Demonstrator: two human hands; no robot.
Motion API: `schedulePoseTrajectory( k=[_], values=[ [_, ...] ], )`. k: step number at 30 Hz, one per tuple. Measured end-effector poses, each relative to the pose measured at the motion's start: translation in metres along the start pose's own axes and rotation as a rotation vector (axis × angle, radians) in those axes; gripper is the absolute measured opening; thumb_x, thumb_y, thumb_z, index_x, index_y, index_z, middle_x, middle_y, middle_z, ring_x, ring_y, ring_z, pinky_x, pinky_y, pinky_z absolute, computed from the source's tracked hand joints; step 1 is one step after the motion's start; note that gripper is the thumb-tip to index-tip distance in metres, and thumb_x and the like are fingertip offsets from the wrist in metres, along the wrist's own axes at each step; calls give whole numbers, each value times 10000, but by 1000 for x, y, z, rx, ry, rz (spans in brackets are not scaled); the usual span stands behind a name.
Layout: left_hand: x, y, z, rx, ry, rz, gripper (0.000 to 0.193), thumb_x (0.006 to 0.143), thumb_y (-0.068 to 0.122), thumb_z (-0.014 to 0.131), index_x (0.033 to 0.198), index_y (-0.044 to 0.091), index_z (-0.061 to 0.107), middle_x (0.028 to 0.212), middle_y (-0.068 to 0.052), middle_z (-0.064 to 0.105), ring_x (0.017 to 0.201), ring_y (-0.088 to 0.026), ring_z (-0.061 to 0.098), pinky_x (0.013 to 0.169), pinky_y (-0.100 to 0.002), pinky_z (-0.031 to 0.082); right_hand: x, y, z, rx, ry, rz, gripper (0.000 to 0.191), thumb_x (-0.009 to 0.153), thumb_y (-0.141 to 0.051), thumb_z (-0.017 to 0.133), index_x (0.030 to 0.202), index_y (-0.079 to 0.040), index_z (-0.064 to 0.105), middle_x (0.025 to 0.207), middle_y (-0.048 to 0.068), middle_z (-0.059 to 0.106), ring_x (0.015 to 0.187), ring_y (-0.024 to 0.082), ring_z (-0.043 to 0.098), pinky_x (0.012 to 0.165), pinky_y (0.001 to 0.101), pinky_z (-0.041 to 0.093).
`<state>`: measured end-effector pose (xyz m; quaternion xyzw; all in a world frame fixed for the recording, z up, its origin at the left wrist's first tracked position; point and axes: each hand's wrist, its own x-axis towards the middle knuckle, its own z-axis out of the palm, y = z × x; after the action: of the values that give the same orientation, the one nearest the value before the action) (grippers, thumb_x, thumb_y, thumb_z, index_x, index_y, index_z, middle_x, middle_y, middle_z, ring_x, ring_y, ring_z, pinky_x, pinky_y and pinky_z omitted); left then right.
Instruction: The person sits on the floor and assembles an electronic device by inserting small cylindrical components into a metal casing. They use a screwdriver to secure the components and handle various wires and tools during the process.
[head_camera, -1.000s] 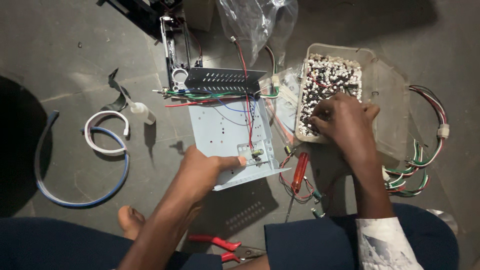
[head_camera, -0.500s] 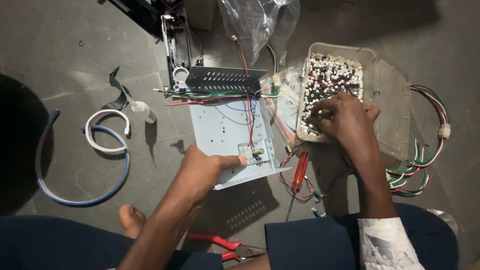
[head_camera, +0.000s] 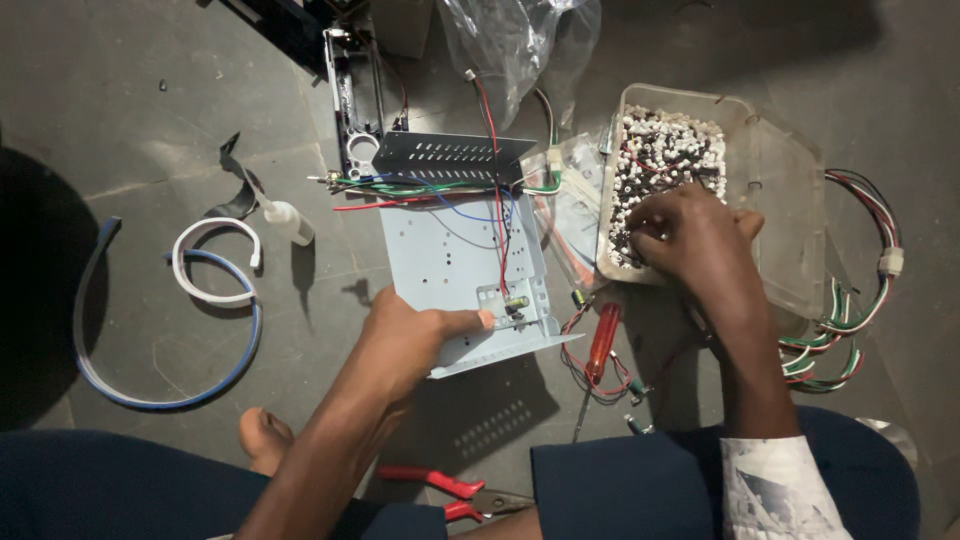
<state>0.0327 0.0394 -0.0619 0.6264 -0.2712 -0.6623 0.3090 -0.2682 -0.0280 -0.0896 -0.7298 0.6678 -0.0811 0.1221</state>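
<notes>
My left hand (head_camera: 405, 340) grips the near edge of a pale metal chassis plate (head_camera: 455, 260), thumb pressed beside a small component near its front corner. Red, blue and green wires (head_camera: 440, 190) run across the plate to a black perforated cover (head_camera: 450, 157) at its far end. My right hand (head_camera: 695, 240) reaches into a clear plastic box (head_camera: 780, 200) full of several small black and white parts (head_camera: 660, 160), fingers curled down among them. Whether it has pinched a part is hidden.
A red-handled screwdriver (head_camera: 600, 345) lies right of the plate. Red pliers (head_camera: 450, 492) lie between my legs. Blue and white strips (head_camera: 170, 310) curl at the left beside a small white bottle (head_camera: 285, 220). A wire harness (head_camera: 855, 290) lies at far right, a clear bag (head_camera: 520, 45) at the top.
My right hand has shifted slightly inside the box of parts. My left hand and the plate have stayed put.
</notes>
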Motion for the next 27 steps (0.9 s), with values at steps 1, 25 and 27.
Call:
schedulePoseTrajectory(
  k=[1,25,27],
  values=[
    [0,0,0,10,-1,2,398,662,26,801,1050,-52,754,924,-142,798,774,-211,741,686,-341,561,1,0,0,-7,11,-28,262,729,-249,835,985,-199,815,988,69,695,944,258,653,886,488,271],
    [2,-4,-4,-36,-9,34,376,664,17,801,1032,-44,762,905,-126,796,752,-202,726,656,-347,548,-5,-16,-10,-81,225,-77,239,872,-261,753,1069,-126,771,1112,122,682,970,281,648,1007,503,292],
    [2,-3,-4,-26,4,14,370,666,21,795,1030,-31,763,910,-116,800,758,-197,734,658,-351,558,-8,-19,-17,-20,249,-55,201,912,-212,731,1064,-82,746,1090,111,707,952,268,669,987,499,347]
  ],
)
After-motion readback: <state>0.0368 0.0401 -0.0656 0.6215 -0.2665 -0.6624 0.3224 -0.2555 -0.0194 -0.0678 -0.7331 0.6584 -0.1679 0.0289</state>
